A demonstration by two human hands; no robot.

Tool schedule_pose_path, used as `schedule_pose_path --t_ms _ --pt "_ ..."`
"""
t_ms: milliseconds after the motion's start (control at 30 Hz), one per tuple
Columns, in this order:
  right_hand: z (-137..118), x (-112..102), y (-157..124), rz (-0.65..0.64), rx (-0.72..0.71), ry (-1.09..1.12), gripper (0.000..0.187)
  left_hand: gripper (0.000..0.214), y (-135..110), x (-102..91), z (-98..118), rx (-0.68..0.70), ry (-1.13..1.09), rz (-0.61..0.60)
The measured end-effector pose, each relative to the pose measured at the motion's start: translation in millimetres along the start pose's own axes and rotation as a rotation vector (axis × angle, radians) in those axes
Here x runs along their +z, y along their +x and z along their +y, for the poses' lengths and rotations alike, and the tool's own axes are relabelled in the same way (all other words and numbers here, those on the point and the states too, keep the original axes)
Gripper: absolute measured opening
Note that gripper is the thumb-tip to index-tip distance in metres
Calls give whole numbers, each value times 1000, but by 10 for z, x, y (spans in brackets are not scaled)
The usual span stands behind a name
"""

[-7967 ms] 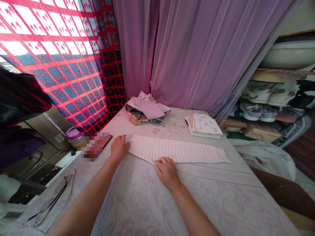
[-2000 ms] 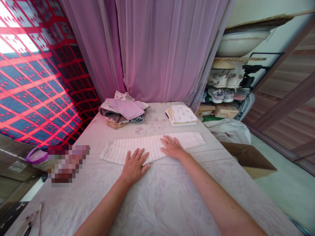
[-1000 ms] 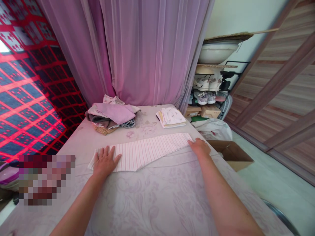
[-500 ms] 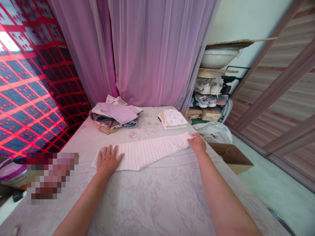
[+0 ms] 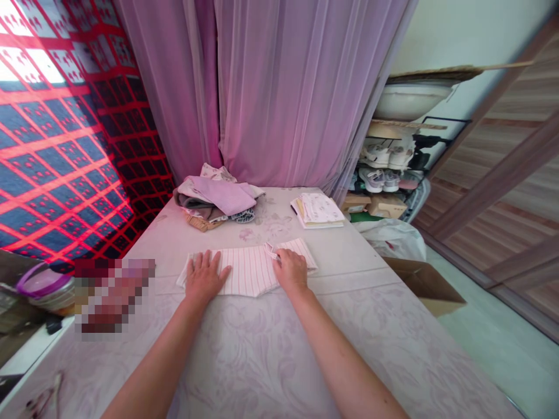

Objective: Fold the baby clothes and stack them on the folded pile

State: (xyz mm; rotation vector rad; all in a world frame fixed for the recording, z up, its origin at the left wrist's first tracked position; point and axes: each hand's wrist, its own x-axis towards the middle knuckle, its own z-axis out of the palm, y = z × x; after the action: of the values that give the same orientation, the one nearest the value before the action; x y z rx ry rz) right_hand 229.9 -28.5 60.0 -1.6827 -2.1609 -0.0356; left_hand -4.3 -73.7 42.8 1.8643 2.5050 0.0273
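Left hand (image 5: 203, 277) flat, right hand (image 5: 292, 272) pinching striped cloth (image 5: 247, 270) (clothes pile (image 5: 222, 195), folded stack (image 5: 320, 210) beyond).

Our left hand (image 5: 205, 280): flat on striped cloth (image 5: 247, 270) | right hand (image 5: 292, 270): grips folded-over end | cloth stack (image 5: 319, 210): near table's (image 5: 257, 349) far-right corner

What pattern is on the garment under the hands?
Thin pinkish stripes on a white garment; shows best in the head view.

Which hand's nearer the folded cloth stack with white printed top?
Right. The right hand holds the pink-striped white fabric front-left of the stack; the left hand lies flat on that fabric, farther left.
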Motion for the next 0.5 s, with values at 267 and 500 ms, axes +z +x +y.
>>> schedule_pose_path --t_ms 267,500 --pt "-122 104 -109 -44 -116 0 17 69 1 25 -8 4 -24 18" --pt "-141 148 -127 -35 -180 39 17 69 8 62 -12 9 -23 37"
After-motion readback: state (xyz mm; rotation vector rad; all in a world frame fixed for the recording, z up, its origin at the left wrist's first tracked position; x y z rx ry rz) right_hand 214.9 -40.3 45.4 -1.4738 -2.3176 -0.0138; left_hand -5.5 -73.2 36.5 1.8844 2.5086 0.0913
